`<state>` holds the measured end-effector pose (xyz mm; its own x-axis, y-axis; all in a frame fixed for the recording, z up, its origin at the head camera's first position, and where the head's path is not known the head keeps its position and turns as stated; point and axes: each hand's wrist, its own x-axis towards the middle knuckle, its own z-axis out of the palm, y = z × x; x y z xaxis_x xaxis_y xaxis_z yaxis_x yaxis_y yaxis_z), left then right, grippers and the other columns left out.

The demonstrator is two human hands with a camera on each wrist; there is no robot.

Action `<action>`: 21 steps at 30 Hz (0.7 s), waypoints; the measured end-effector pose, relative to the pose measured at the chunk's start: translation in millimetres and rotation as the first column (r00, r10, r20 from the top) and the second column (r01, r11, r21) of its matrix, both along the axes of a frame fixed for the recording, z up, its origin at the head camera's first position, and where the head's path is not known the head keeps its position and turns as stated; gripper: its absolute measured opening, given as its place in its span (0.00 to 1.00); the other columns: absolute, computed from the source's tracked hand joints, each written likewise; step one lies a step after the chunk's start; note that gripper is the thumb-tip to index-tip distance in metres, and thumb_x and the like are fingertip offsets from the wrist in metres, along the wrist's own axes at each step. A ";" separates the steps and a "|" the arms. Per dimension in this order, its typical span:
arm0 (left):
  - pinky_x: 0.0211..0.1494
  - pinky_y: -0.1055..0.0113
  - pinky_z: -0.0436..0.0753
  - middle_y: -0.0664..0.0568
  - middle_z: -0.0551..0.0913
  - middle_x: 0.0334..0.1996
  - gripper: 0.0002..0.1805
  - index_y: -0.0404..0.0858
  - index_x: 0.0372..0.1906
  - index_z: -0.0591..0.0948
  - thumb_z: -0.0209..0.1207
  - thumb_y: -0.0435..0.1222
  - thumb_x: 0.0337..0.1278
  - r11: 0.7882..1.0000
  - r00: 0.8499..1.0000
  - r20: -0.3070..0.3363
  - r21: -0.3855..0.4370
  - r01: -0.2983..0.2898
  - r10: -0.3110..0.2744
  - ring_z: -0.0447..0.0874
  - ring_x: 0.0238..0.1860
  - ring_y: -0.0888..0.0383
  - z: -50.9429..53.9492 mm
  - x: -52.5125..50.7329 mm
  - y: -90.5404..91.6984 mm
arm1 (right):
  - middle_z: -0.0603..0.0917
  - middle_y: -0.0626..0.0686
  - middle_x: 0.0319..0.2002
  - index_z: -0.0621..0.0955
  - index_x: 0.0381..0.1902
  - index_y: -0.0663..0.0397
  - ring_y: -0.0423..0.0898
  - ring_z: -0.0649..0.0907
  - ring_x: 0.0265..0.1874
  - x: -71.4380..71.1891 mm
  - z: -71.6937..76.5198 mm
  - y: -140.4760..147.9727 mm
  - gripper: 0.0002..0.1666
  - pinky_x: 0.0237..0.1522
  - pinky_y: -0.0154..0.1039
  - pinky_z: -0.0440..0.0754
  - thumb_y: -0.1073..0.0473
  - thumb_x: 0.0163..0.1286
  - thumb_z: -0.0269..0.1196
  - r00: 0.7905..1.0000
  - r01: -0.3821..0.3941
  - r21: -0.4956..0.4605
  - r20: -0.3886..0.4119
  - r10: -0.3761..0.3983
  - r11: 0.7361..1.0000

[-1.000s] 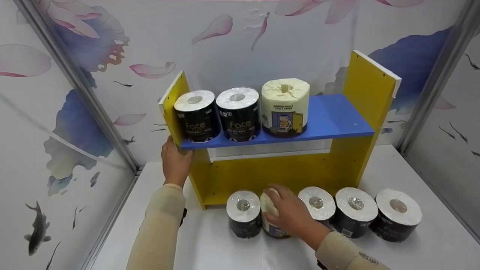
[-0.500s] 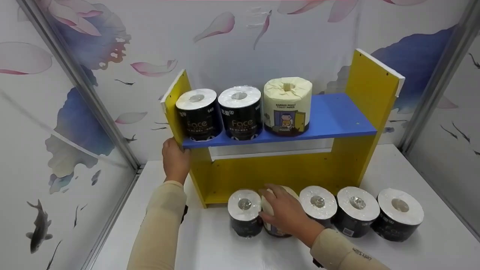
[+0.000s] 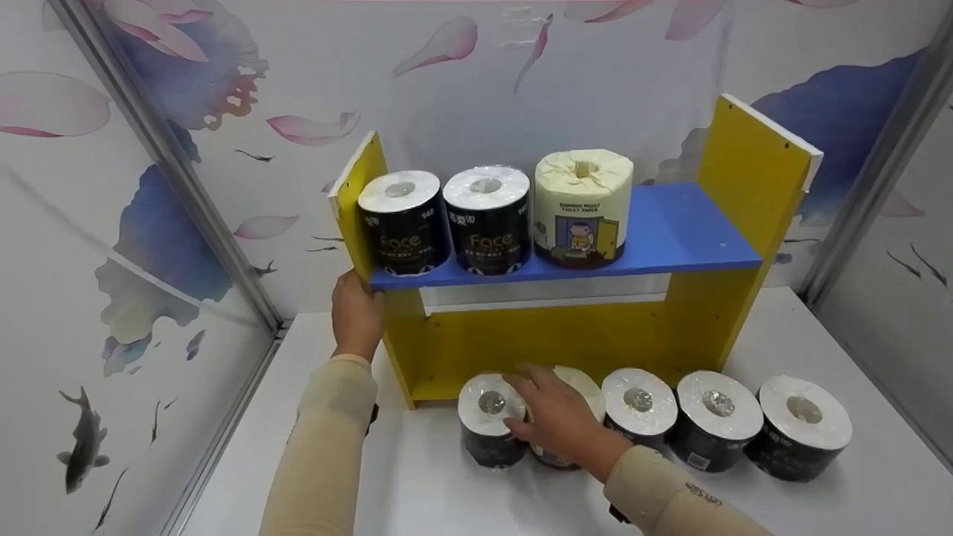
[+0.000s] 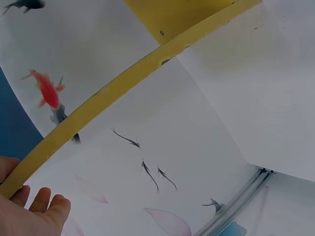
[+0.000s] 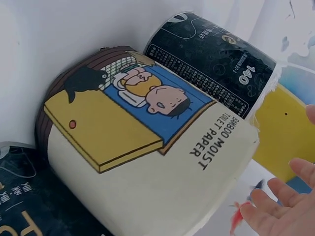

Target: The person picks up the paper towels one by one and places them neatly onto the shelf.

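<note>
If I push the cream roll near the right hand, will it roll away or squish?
The cream roll stands on its flat end on the table, so it would probably slide or tip, not roll. Its label says toilet paper, so it's likely light and squishy. Pushed sideways, it might bump a dark roll beside it.

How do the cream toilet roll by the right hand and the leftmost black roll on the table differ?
The cream toilet roll has cartoon-printed cream paper; the black roll has dark wrapping. The right hand partly hides the cream toilet roll's top; the black roll's white top is mostly visible. Both stand upright on the white table.
</note>
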<state>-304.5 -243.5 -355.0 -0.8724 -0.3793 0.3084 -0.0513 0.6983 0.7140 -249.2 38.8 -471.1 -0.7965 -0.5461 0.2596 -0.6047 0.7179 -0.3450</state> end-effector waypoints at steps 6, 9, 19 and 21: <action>0.67 0.52 0.67 0.37 0.72 0.59 0.24 0.28 0.63 0.69 0.52 0.30 0.63 1.000 1.000 0.010 -0.016 -0.019 0.019 0.68 0.62 0.44 -0.3 -1.0 1.5 | 0.69 0.58 0.65 0.71 0.66 0.51 0.56 0.71 0.64 -4.8 0.4 -7.5 0.39 0.60 0.55 0.73 0.41 0.61 0.67 0.999 -0.015 0.028 0.050 0.014 1.000; 0.67 0.52 0.67 0.38 0.73 0.59 0.24 0.28 0.63 0.70 0.52 0.30 0.63 1.000 1.000 0.006 -0.018 -0.018 0.018 0.69 0.62 0.44 0.0 -1.7 2.3 | 0.69 0.57 0.66 0.70 0.67 0.48 0.57 0.70 0.64 -8.0 -0.1 -11.5 0.42 0.60 0.57 0.72 0.39 0.59 0.67 0.996 -0.006 0.063 0.089 0.000 0.998; 0.65 0.52 0.69 0.40 0.74 0.58 0.23 0.30 0.64 0.70 0.51 0.31 0.63 1.000 1.000 -0.006 0.005 -0.022 0.022 0.71 0.61 0.46 -4.2 -0.2 2.4 | 0.69 0.56 0.66 0.69 0.68 0.45 0.57 0.70 0.65 -17.9 -5.5 -25.9 0.48 0.61 0.55 0.71 0.33 0.53 0.69 0.995 -0.047 0.170 0.090 0.032 0.984; 0.65 0.53 0.69 0.40 0.74 0.58 0.23 0.30 0.63 0.70 0.52 0.31 0.64 1.000 1.000 -0.009 0.007 -0.025 0.025 0.71 0.61 0.46 -5.9 0.4 1.5 | 0.69 0.57 0.66 0.68 0.68 0.46 0.57 0.70 0.65 -18.5 -7.9 -29.5 0.49 0.62 0.54 0.70 0.32 0.53 0.68 0.995 -0.058 0.182 0.093 0.042 0.982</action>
<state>-304.1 -242.1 -360.9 -0.8598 -0.4032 0.3133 -0.0624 0.6919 0.7193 -267.6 9.3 -479.0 -0.7823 -0.6177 0.0806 -0.6144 0.7438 -0.2632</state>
